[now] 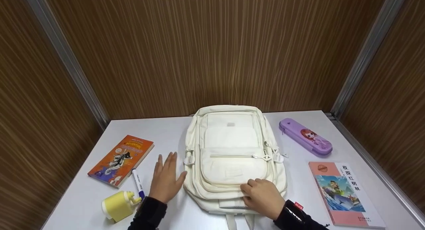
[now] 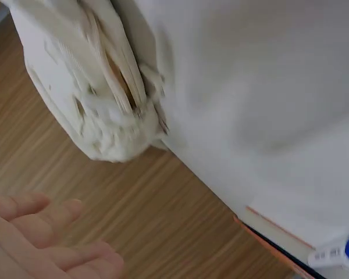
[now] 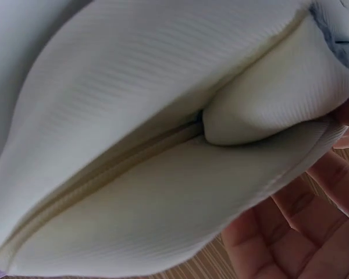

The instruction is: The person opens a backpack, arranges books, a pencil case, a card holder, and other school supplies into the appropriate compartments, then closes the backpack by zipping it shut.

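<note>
A cream backpack (image 1: 232,137) lies on the white table with its front pocket facing up. My right hand (image 1: 264,195) grips fabric at the lower edge of that pocket, fingers curled over it. In the right wrist view, a zipper seam (image 3: 128,157) runs across the bag's folds, and the right fingers (image 3: 314,221) lie behind the fabric edge. Left of the backpack, my left hand (image 1: 167,180) is spread with straight fingers and holds nothing. The left wrist view shows its fingers (image 2: 46,232) apart from the bag's side (image 2: 104,110).
To the left lie an orange book (image 1: 123,160), a white marker with a blue cap (image 1: 137,182) and a yellow-and-white plastic object (image 1: 118,206). On the right are a purple pencil case (image 1: 305,136) and a pink-and-white book (image 1: 345,193). Wood-patterned panels (image 1: 212,50) enclose the table.
</note>
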The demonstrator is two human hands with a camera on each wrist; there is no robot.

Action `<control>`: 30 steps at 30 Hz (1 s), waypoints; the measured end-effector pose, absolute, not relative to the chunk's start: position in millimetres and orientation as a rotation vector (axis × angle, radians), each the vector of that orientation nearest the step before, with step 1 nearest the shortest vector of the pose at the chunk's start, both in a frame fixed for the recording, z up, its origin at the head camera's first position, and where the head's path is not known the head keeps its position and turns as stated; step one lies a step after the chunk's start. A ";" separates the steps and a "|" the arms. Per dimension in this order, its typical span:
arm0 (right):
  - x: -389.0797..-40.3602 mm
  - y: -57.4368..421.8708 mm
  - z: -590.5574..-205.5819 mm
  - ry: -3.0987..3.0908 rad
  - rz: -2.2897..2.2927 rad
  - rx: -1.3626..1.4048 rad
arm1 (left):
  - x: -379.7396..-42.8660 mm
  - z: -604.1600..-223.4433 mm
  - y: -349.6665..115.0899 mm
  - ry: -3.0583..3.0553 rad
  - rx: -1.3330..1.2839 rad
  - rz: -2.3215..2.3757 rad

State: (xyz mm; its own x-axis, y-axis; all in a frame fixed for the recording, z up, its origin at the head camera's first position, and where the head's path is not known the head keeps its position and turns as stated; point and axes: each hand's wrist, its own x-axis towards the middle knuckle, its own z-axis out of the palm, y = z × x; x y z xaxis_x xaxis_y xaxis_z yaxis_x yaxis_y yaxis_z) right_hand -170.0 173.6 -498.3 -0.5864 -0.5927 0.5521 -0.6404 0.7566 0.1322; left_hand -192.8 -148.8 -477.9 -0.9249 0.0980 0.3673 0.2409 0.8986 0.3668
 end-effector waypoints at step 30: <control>-168.1 175.7 -496.4 -2.430 0.166 0.929 | -241.5 -411.4 -268.6 -3.086 0.363 -0.714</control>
